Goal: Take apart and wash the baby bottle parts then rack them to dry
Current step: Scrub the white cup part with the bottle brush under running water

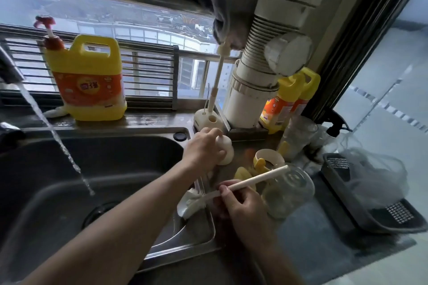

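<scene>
Gripping brush (231,190) handle, right hand (245,210) fingers (223,190) curled tight; left hand (203,149) fingers pinching cream cap (225,150) on surface (308,233).

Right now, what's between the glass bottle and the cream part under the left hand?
Head view: a cream collar ring and yellow pieces lie between glass bottle and cream part.

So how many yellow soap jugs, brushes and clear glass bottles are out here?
Yellow soap jugs: 3 (big jug, two by the pipe)
Brushes: 2 (in right hand, standing in holder)
Clear glass bottles: 1
Total: 6
</scene>
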